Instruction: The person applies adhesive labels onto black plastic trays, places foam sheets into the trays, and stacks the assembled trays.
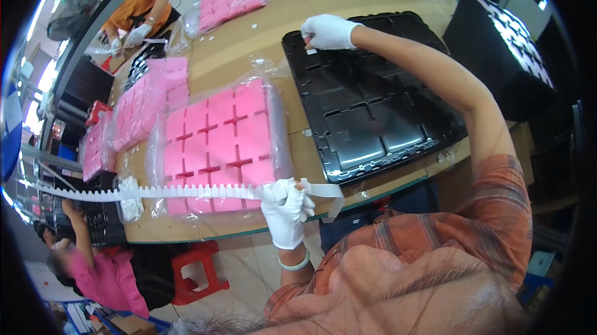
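Observation:
My left hand (285, 211), in a white glove with a bare fingertip showing, is closed around a long white strip of tabs (186, 191). The strip runs left with a notched upper edge, and its plain tail (326, 191) curls out to the right of the hand. My right hand (331, 32), also white-gloved, reaches to the far left corner of a black plastic tray (388, 108). Its fingers are pinched at a small white tab (311, 51) against the tray edge. The tray lies flat and has moulded compartments.
A bagged stack of pink foam (214, 142) sits left of the tray, with more pink foam (230, 2) farther back. A black stack (504, 49) stands at right. Co-workers in orange (134, 5) and pink (112, 279) are at the table. A red stool (199, 273) stands below.

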### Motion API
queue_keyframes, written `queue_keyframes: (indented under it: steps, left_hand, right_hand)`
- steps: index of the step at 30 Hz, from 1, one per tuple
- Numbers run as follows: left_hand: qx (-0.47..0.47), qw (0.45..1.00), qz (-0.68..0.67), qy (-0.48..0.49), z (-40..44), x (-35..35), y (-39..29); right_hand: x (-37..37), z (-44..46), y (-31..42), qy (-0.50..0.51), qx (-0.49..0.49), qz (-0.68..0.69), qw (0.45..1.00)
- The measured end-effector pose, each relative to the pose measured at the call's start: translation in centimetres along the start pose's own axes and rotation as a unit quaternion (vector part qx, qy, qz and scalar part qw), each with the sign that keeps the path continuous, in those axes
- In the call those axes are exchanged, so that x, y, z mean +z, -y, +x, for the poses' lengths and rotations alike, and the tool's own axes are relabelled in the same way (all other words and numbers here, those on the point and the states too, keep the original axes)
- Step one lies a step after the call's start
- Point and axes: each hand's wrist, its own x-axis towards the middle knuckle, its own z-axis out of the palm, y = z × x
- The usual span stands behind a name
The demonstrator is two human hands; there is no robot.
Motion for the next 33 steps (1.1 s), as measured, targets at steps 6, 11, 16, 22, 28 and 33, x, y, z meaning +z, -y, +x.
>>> queue_keyframes:
  steps: [6, 11, 16, 22, 28, 33]
  left_hand:
    - [-0.014, 1.0, -0.004, 0.007, -0.3, -0.2, -0.6]
    - [-0.026, 1.0, 0.005, -0.007, -0.2, -0.1, -0.4]
    - [-0.027, 1.0, 0.004, -0.001, -0.2, -0.3, -0.3]
    - [-0.033, 0.999, 0.019, -0.014, -0.2, -0.1, -0.2]
    - [-0.028, 0.999, 0.031, -0.017, -0.5, 0.1, -0.2]
    - [0.0, 1.0, 0.018, -0.008, -1.4, 0.6, -0.2]
  right_hand:
    - [0.6, -0.1, -0.5, -0.067, -0.061, 0.005, 0.996]
    - [0.3, 0.2, -0.5, -0.035, -0.037, 0.015, 0.999]
    - [0.6, 0.3, -0.4, -0.034, -0.034, -0.023, 0.999]
    - [0.3, -0.9, 0.8, -0.015, -0.01, -0.048, 0.999]
    - [0.2, -1.5, 1.1, 0.012, -0.005, -0.05, 0.999]
    - [1.3, -1.3, 1.0, -0.058, -0.015, -0.052, 0.997]
